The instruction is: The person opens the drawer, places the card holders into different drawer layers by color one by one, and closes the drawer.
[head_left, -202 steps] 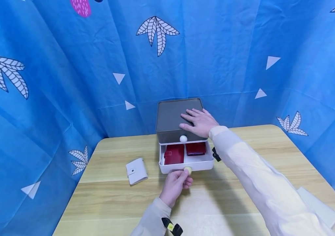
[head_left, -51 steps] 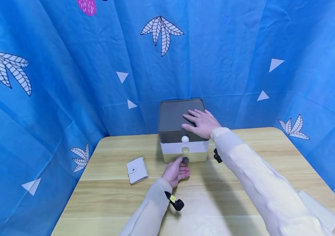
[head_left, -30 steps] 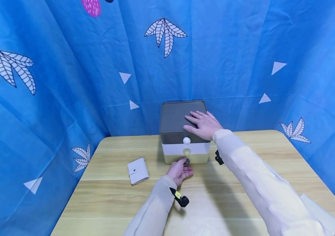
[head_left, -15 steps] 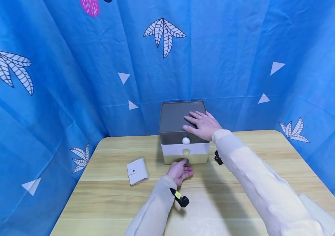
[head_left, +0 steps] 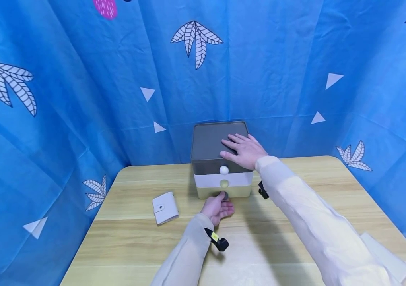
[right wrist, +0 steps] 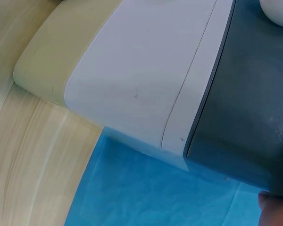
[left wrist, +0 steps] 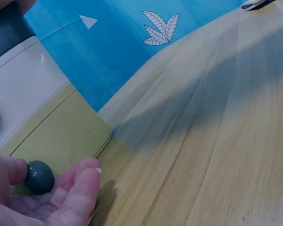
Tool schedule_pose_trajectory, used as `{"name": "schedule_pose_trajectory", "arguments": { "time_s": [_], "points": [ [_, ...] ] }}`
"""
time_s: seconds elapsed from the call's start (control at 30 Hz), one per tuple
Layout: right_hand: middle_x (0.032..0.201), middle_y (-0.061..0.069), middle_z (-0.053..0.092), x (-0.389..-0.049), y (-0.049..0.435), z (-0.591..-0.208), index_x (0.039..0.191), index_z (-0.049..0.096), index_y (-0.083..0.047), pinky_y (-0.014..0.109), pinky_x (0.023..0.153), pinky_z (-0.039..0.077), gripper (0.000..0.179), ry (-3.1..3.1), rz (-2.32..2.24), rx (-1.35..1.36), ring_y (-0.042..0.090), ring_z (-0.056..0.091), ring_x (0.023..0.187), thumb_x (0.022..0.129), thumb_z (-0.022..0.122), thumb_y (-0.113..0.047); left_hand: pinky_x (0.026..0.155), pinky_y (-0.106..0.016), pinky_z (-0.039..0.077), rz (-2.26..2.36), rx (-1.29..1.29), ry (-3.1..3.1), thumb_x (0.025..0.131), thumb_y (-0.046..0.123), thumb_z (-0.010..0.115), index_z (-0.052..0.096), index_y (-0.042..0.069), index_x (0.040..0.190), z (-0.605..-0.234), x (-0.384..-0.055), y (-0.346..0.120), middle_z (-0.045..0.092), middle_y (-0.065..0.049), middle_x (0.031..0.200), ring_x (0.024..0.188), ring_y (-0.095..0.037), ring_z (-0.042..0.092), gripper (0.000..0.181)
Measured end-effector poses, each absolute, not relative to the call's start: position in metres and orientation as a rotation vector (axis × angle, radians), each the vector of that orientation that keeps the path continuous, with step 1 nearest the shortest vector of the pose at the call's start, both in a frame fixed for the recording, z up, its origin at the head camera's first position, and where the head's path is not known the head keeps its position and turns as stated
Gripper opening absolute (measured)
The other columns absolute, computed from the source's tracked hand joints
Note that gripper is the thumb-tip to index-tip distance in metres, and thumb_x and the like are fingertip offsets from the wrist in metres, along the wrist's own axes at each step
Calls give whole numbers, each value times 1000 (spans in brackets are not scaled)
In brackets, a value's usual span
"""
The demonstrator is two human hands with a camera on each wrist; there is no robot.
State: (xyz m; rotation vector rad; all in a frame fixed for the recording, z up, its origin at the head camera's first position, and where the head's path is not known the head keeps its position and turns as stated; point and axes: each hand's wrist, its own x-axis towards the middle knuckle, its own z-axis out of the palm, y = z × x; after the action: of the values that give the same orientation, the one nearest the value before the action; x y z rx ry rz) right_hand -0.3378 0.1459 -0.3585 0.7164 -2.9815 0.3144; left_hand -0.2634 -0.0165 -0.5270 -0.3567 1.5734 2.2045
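Note:
A small three-tier drawer box [head_left: 210, 139] stands at the back of the table, its tiers dark grey, white and pale yellow-green from the top down. All its drawers are pushed in. My left hand [head_left: 218, 208] pinches the dark round knob [left wrist: 39, 177] of the bottom drawer [left wrist: 66, 129], thumb on one side and fingers on the other. Flat on the grey lid, fingers spread, rests my right hand [head_left: 243, 151]. The right wrist view shows the box's front close up, with only a bit of that hand at the lower right corner.
A white snap-closure card wallet [head_left: 165, 207] lies left of the box. Under my right sleeve [head_left: 306, 210], a flat white item [head_left: 385, 256] sits near the table's right edge. A blue patterned curtain [head_left: 260, 71] hangs behind the wooden table [head_left: 131, 246].
The white middle drawer, earlier pulled out with two red wallets inside, is now closed. My left hand has gone from its knob down to the bottom drawer's dark knob. The right hand stays put.

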Motion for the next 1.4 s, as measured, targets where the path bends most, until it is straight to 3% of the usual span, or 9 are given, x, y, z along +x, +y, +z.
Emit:
{"name": "schedule_pose_trajectory", "arguments": {
  "time_s": [0.2, 1.4],
  "points": [
    [158, -3, 23, -337, 145, -357, 151, 30, -33, 48, 116, 2, 75, -2986, 315, 716, 20, 13, 146, 90, 23, -76, 76, -38, 56, 2208, -331, 1560, 104, 29, 42, 49, -17, 119, -527, -262, -17, 64, -28, 101, 78, -27, 67, 49],
    [158, -2, 23, -340, 147, -357, 151, 30, -33, 49, 116, 2, 78, -2990, 302, 724, 21, 13, 146, 88, 20, -78, 73, -33, 56, 2193, -283, 1603, 102, 33, 44, 52, -12, 115, -534, -229, -20, 67, -14, 89, 77, -22, 68, 47]
  ]
}}
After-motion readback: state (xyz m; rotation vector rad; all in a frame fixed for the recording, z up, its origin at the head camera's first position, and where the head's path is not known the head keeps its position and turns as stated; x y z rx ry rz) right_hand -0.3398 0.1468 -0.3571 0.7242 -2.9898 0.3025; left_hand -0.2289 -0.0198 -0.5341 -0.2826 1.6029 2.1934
